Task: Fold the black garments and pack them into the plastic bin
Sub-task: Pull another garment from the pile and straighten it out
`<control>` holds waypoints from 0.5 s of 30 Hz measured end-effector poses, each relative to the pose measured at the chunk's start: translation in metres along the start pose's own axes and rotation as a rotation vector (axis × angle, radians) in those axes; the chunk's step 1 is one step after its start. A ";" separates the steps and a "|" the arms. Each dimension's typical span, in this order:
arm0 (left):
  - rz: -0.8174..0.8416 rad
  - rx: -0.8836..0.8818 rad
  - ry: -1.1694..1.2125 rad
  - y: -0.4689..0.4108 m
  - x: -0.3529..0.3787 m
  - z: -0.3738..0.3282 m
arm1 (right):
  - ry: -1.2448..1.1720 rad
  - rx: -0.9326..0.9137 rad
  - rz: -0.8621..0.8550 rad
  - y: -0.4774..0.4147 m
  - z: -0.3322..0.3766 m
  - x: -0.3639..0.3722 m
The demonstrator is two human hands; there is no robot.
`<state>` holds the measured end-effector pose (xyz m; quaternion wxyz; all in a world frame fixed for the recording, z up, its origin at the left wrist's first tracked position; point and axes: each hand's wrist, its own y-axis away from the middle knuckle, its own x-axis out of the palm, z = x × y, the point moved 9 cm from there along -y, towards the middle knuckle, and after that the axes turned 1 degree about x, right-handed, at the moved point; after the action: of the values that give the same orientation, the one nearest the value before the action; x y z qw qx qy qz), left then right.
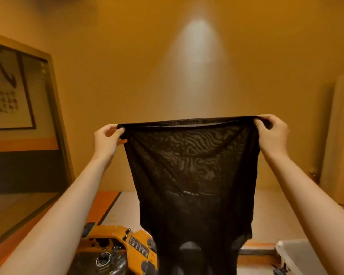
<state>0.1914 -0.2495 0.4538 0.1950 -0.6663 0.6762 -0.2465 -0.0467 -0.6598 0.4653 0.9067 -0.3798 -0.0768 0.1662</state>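
1. head view: the left hand (pixel 107 139) and the right hand (pixel 272 133) hold a black mesh garment (pixel 189 175) up in the air, above the table (pixel 125 205).
2. each hand pinches one end of the banded top edge, fingers and thumb curled round the fabric. the pull between them draws that edge taut.
3. held this way, the sheer cloth hangs flat and open, probably so its outline can be read before any fold.
4. the garment's lower end drapes toward the bottom of the frame, partly in front of a yellow device with a dial (pixel 115 241). whether it touches the table i cannot tell.
5. the plastic bin (pixel 286 249) sits at the lower right, beside the right forearm and apart from the garment. its inside is mostly out of view.
6. folding of this piece looks not yet begun; it likely needs laying flat on the table first.
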 end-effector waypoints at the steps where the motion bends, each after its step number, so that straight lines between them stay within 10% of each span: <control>1: -0.011 0.018 0.010 0.004 -0.002 -0.003 | -0.027 0.006 -0.004 0.003 0.000 -0.003; 15: 0.073 -0.206 -0.210 0.210 -0.065 0.088 | -0.129 0.309 0.276 0.173 -0.095 -0.080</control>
<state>0.0772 -0.1932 0.2545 0.2040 -0.6801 0.6974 -0.0976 -0.1381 -0.6382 0.2739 0.9161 -0.2318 -0.0555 0.3223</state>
